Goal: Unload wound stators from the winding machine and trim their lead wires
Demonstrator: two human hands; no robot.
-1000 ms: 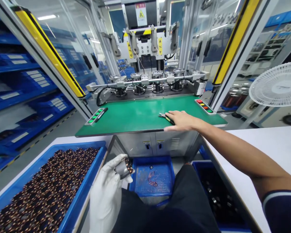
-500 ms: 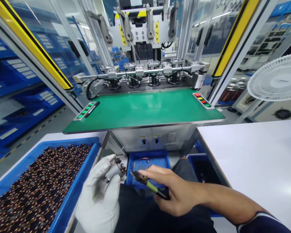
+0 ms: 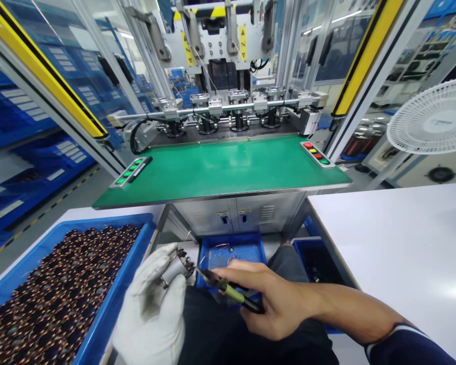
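My left hand (image 3: 154, 309), in a white glove, is closed around a small metal motor part with copper windings (image 3: 177, 266), held over my lap. My bare right hand (image 3: 268, 299) grips a pair of green-handled cutting pliers (image 3: 228, 290), whose tips point left and almost touch the wound part. Both hands sit low in the view, in front of the machine's cabinet.
A blue tray (image 3: 116, 309) full of copper-wound parts lies at my left. A small blue bin (image 3: 231, 253) with wire scraps sits below the green work surface (image 3: 220, 170). A white table (image 3: 395, 243) is at right, a fan (image 3: 431, 119) behind it.
My right hand has left the green surface with the pliers and come down to my lap, the tips now close to the part in my left hand. The view has tilted down a little.
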